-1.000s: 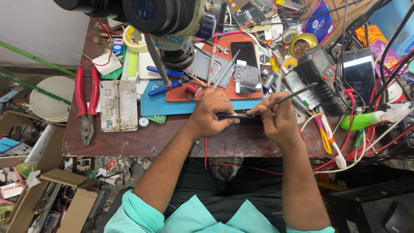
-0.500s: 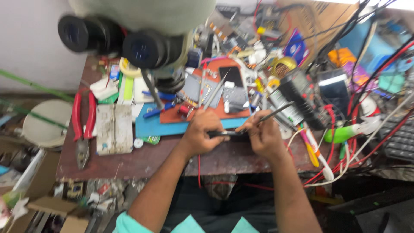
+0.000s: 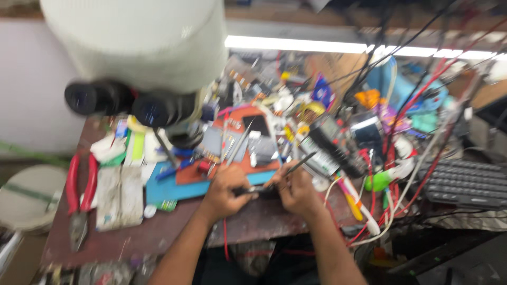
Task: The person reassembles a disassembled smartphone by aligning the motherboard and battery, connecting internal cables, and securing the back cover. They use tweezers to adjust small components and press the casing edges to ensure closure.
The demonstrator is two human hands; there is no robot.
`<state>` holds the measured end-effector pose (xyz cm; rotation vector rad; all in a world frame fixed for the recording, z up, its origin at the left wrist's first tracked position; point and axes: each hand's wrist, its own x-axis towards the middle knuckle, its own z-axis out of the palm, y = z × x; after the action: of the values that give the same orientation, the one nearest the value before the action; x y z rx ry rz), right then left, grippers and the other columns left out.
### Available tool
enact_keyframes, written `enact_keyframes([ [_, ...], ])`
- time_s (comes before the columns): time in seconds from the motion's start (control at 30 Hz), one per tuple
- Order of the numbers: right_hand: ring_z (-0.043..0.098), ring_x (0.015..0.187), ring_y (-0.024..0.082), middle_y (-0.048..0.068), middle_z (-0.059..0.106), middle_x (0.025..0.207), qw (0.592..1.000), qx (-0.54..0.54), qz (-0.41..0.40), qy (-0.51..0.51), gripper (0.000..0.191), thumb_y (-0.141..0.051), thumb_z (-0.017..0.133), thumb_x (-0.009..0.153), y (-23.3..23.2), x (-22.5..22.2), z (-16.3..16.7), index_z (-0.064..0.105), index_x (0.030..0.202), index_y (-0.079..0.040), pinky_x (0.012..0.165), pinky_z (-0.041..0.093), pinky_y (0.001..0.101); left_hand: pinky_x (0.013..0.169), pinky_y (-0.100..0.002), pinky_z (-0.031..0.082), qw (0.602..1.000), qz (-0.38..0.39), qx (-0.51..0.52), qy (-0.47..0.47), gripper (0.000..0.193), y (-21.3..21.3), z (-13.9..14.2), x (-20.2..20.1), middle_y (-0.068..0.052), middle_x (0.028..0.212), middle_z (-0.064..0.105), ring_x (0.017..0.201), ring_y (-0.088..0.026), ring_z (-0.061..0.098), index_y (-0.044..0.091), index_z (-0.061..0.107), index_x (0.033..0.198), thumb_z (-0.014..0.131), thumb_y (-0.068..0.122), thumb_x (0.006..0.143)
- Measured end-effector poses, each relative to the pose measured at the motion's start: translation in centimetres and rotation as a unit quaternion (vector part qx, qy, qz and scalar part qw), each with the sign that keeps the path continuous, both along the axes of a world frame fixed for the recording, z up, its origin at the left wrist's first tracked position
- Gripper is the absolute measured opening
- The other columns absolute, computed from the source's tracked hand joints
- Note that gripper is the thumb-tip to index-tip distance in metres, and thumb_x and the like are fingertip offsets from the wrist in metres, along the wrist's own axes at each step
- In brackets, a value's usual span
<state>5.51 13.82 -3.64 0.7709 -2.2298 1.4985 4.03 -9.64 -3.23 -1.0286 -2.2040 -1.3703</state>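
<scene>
Brown and worn, the wooden table [image 3: 158,232] fills the middle of a blurred view looking down from the person's head. Both bare hands meet near its front edge. The left hand [image 3: 224,191] is curled closed around one end of a small dark flat device [image 3: 257,190], pinning it against the table. The right hand [image 3: 296,189] is closed around a thin dark tool [image 3: 298,163], which slants up and away to the right, its lower tip resting at the device. The two hands are almost touching, with the device between them.

Just behind the hands lies a blue mat [image 3: 169,189], and on it a reddish-orange mat [image 3: 248,137] carrying small metal parts and tweezers, too blurred to tell apart. To the left, red-handled pliers [image 3: 80,184] lie flat on the table, beside a pale, dirty rectangular block [image 3: 120,196]. A large white microscope [image 3: 137,53] with two black eyepieces hangs over the upper left of the view, near the camera.

To the right of the hands sits a tangle of red and black wires [image 3: 401,158], a green-tipped tool [image 3: 379,180], and further right, a black keyboard [image 3: 465,184]. A bright strip light [image 3: 296,44] runs along the back wall.
</scene>
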Motion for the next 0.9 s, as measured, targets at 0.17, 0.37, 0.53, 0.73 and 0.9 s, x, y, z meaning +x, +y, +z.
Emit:
enact_keyframes([
  [0.17,0.08,0.077,0.022,0.011,0.069,0.079,0.999,0.009,-0.019,-0.028,0.019,-0.01,0.061,0.101,0.1,0.4,0.8,0.043,0.106,-0.004,0.062,0.058,0.0323,0.078,-0.037,0.039,1.0,-0.003,0.006,-0.014,0.024,0.4,1.2,0.4,0.0,0.074,0.068,0.077,-0.02,0.064,0.01,0.067,0.07,0.089,0.02,0.065],
  [0.37,0.081,0.08,0.024,0.011,0.069,0.08,1.0,0.014,-0.011,-0.018,0.021,-0.01,0.061,0.102,0.3,0.6,0.9,0.042,0.107,-0.005,0.063,0.061,0.0327,0.077,-0.037,0.039,0.999,-0.006,0.001,-0.033,0.025,0.2,1.4,0.8,0.001,0.072,0.068,0.076,-0.019,0.062,0.01,0.068,0.07,0.09,0.021,0.065],
  [0.53,0.082,0.08,0.025,0.011,0.068,0.078,1.0,0.021,-0.01,-0.01,0.02,-0.011,0.06,0.103,0.2,0.5,1.2,0.042,0.107,-0.005,0.062,0.06,0.0327,0.081,-0.036,0.039,0.999,-0.012,-0.006,-0.034,0.024,0.2,1.7,0.9,0.002,0.072,0.068,0.076,-0.018,0.062,0.01,0.068,0.07,0.089,0.021,0.067],
  [0.73,0.082,0.079,0.024,0.01,0.07,0.077,0.999,0.032,-0.015,-0.005,0.021,-0.011,0.061,0.102,0.2,0.5,1.5,0.042,0.107,-0.005,0.061,0.06,0.0325,0.08,-0.035,0.039,0.999,-0.01,-0.005,-0.045,0.023,0.3,2.0,1.0,0.002,0.071,0.068,0.076,-0.018,0.061,0.01,0.069,0.07,0.089,0.02,0.067],
  [0.9,0.082,0.079,0.024,0.01,0.069,0.077,0.999,0.026,-0.014,-0.014,0.022,-0.011,0.062,0.102,0.2,0.5,1.4,0.041,0.107,-0.005,0.058,0.059,0.032,0.08,-0.035,0.04,0.999,-0.006,-0.005,-0.049,0.023,0.3,2.0,1.0,0.002,0.071,0.068,0.075,-0.018,0.061,0.01,0.069,0.07,0.089,0.021,0.067],
])
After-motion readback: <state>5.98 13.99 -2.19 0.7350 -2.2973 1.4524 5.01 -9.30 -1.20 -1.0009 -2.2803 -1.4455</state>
